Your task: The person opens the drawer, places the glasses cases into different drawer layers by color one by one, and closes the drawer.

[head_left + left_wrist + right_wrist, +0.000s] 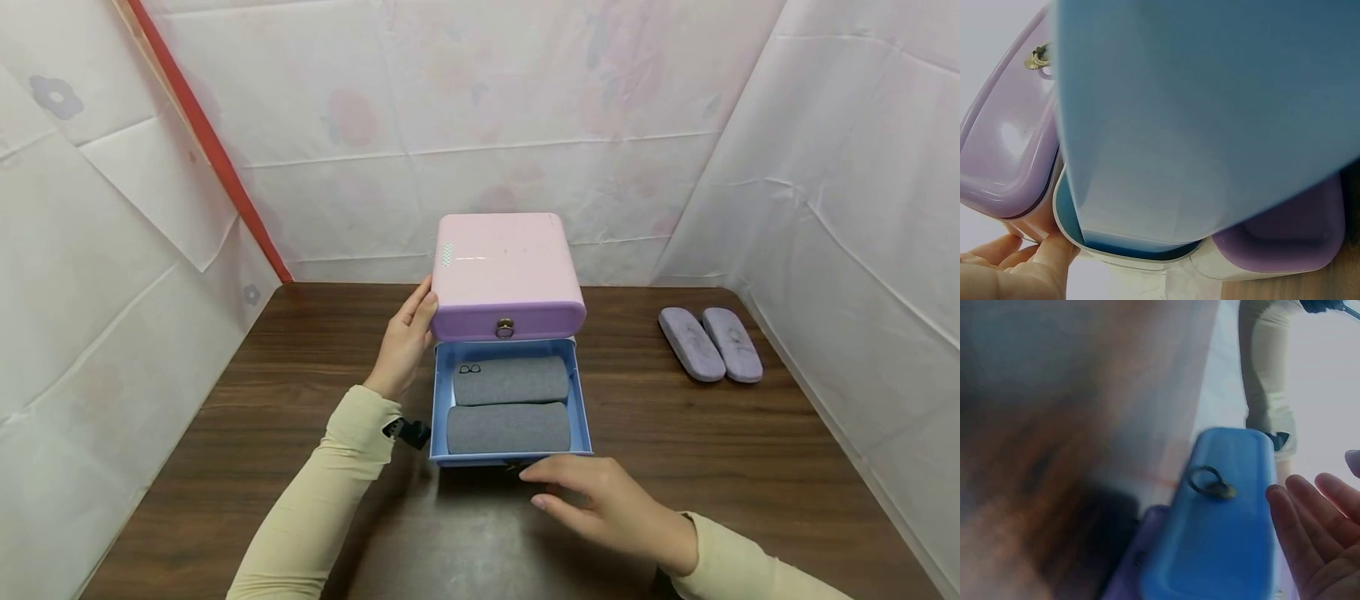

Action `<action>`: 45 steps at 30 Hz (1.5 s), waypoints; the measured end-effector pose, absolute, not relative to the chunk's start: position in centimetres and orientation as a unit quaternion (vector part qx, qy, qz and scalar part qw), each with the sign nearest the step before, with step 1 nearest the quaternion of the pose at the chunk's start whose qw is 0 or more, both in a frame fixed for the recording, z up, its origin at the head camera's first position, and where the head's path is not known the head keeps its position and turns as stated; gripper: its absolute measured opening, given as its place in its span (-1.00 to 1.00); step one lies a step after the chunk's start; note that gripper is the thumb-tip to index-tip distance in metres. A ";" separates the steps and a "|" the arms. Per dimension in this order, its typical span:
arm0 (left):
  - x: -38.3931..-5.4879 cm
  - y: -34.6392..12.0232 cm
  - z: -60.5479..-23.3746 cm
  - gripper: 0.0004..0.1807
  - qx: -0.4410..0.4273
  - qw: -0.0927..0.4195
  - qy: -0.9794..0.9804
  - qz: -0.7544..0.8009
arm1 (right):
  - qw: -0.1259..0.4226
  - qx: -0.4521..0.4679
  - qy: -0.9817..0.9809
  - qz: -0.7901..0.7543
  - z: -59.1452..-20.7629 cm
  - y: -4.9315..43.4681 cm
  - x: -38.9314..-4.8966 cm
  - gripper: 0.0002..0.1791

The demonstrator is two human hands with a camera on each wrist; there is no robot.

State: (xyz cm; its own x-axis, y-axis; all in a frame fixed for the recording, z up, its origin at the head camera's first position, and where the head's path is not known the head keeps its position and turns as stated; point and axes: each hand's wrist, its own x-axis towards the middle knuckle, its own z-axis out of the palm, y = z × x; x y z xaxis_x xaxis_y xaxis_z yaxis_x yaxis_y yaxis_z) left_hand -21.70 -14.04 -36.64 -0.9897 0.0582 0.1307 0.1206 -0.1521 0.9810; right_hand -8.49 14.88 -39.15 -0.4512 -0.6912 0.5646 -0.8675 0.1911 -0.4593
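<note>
A small pink drawer cabinet (502, 258) with purple drawer fronts stands on the table, its blue drawer (437, 400) pulled out. Two grey glasses cases lie in this drawer: the rear one (517, 381) has a small glasses print, the front one (510, 428) is plain. My left hand (402, 346) rests against the cabinet's left side, fingers fairly straight; the left wrist view shows them beside the upper purple drawer (1013, 144). Just off the blue drawer's front edge is my right hand (600, 504), fingers loosely extended, holding nothing. A ring pull (1213, 484) hangs on the blue front.
Two lilac glasses cases, a left one (692, 343) and a right one (732, 344), lie side by side on the brown wooden table (315, 333) at the right. Beneath the blue drawer is a lower purple drawer (1288, 231). Pale sheeting (480, 125) surrounds the table's back and sides.
</note>
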 end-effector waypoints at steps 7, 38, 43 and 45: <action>-21.7 -14.1 -36.7 -0.35 -0.067 0.021 -0.652 -0.755 | 0.034 0.468 -0.798 0.378 -41.5 14.8 -8.8 -0.73; -21.6 -14.0 -36.6 -0.36 -0.066 0.020 -0.656 -0.751 | -0.243 0.290 -0.715 0.588 -46.3 13.7 -9.5 -0.52; -21.8 -14.0 -36.8 -0.36 -0.067 0.021 -0.656 -0.751 | -0.251 0.270 -0.705 0.606 -46.3 13.5 -9.5 -0.51; -21.8 -14.0 -36.8 -0.36 -0.069 0.022 -0.657 -0.750 | -0.252 0.263 -0.703 0.611 -46.3 13.4 -9.5 -0.51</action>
State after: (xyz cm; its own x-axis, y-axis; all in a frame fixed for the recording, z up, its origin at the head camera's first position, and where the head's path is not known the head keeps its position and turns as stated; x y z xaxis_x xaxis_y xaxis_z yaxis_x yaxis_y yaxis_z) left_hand -21.80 -13.98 -36.77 -0.9896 0.0570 0.1318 0.1231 -0.1355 0.9831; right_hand -9.46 13.44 -46.28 -0.7346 -0.6776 -0.0332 -0.0617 0.1155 -0.9914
